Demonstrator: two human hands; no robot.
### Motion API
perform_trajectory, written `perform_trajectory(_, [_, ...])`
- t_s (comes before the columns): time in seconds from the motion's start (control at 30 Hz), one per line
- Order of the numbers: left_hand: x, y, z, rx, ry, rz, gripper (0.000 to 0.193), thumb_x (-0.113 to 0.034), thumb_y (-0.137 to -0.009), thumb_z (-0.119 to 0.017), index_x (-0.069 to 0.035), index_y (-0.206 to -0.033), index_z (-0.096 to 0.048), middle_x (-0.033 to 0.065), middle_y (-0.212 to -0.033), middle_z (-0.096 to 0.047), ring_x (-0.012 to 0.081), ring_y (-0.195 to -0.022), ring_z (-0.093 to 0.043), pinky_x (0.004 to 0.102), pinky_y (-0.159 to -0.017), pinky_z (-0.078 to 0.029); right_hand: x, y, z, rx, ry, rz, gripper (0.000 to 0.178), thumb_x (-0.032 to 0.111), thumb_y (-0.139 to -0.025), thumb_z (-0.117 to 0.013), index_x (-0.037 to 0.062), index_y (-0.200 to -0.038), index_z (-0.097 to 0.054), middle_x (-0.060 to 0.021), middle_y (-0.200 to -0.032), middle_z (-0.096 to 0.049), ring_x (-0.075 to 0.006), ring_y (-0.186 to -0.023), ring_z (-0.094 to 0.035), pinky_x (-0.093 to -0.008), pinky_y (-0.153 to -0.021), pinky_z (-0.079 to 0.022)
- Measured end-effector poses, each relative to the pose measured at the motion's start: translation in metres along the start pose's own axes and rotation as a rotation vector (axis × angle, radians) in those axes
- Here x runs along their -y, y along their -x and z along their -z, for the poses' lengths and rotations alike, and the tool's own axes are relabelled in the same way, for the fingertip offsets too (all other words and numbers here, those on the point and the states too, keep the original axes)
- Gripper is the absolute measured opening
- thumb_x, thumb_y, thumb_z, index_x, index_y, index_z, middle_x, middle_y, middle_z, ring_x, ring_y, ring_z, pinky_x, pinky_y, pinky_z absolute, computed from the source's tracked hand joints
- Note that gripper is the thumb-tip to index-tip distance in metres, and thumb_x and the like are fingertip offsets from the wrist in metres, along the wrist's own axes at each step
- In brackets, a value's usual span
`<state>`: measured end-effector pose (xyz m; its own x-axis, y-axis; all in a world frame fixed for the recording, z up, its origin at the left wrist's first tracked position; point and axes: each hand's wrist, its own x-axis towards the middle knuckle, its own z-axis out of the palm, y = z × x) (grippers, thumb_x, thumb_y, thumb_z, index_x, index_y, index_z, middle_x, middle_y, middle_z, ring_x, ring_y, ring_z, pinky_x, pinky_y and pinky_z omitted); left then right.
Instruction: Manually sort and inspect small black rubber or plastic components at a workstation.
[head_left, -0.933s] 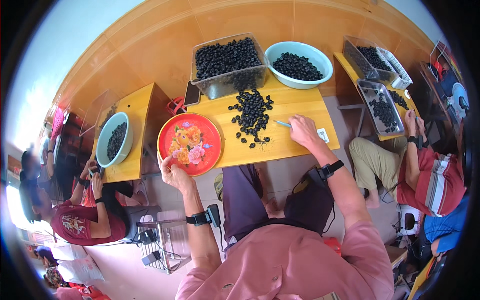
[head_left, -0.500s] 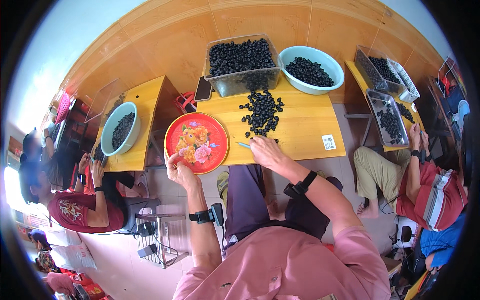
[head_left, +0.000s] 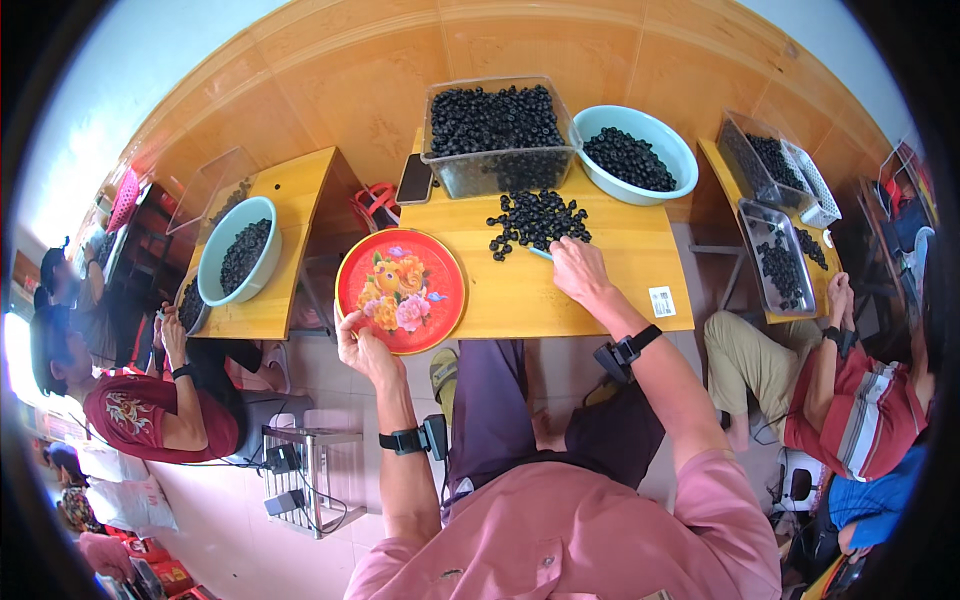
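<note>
My right hand (head_left: 580, 268) is closed round a thin light-blue stick-like tool (head_left: 541, 254). That tool reaches the near edge of a loose heap of small, round, glossy black pieces (head_left: 540, 218) on the yellow table (head_left: 600, 310). Most of the tool is hidden in my fingers, so its exact kind does not show. At the table's front left lies a round red tray (head_left: 405, 275) with a flower print and a gold rim, partly past the edge. My left hand (head_left: 368, 350) has its fingers closed on the tray's near-left rim.
Behind the heap stand a clear bin (head_left: 500, 172) and a light-blue basin (head_left: 672, 190), both holding black pieces. A phone (head_left: 414, 180) lies beside the bin. People work at side tables left (head_left: 265, 320) and right (head_left: 715, 165). A metal stool (head_left: 310, 480) stands at lower left.
My right hand has moved forward from the table's front edge with the blue tool. The black heap is more bunched toward the bin. My left hand stays at the tray.
</note>
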<state>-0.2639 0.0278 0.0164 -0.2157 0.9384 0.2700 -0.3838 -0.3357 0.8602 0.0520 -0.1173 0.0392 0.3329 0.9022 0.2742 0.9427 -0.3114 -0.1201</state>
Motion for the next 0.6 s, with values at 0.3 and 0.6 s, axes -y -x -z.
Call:
perform_trajectory(0.3, [-0.008, 0.006, -0.014, -0.043, 0.017, 0.068, 0.039, 0.019, -0.077, -0.040, -0.003, -0.096, -0.066, 0.0108, -0.108, -0.065, 0.0182, -0.099, -0.064, 0.0312, -0.088, -0.055, 0.077, -0.053, -0.020, 0.061, -0.247, -0.016, 0.012, 0.005, -0.081, -0.060, -0.0031, -0.086, -0.068, -0.0245, -0.088, -0.070, -0.0397, -0.079, -0.071, -0.0478, -0.072, -0.059])
perform_trajectory(0.6, [0.000, 0.006, -0.012, -0.021, 0.038, 0.103, 0.039, 0.019, -0.075, -0.040, -0.003, -0.095, -0.066, 0.0122, -0.116, -0.065, 0.0199, -0.104, -0.064, 0.0316, -0.088, -0.055, 0.074, -0.085, -0.030, 0.071, -0.176, -0.153, 0.015, 0.006, -0.084, -0.062, -0.0054, -0.088, -0.071, -0.0284, -0.087, -0.071, -0.0417, -0.085, -0.073, -0.0469, -0.073, -0.061])
